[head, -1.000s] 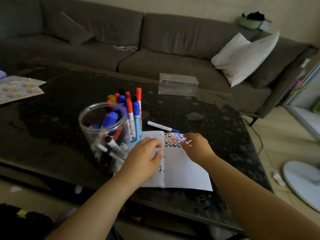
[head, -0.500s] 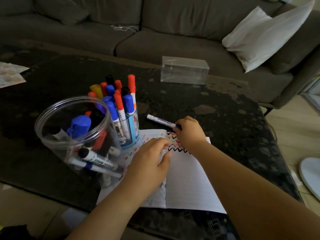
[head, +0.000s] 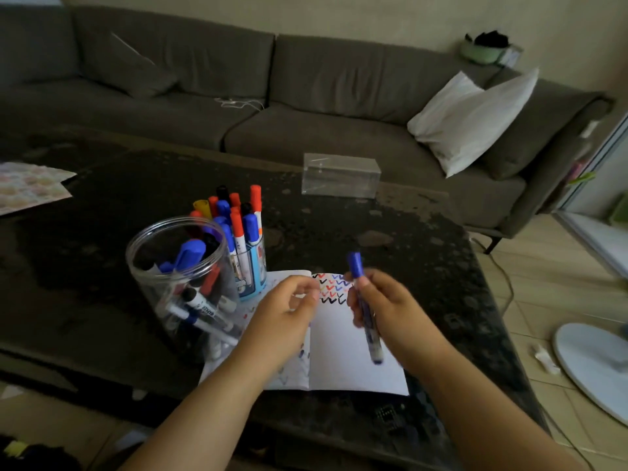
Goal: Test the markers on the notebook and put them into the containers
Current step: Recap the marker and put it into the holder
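The right hand grips a blue-capped white marker by its barrel, cap end up, lifted above the open white paper notebook at lower centre of the frame. The left hand hovers just left of it with loosely curled fingers holding nothing, near the rows of coloured zigzag test marks at the page's top. The step in hand looks like readying this marker for its test; the next move likely calls for the left hand to pull off the cap. To the left stand a clear round plastic jar and a small blue-labelled cup, both holding markers.
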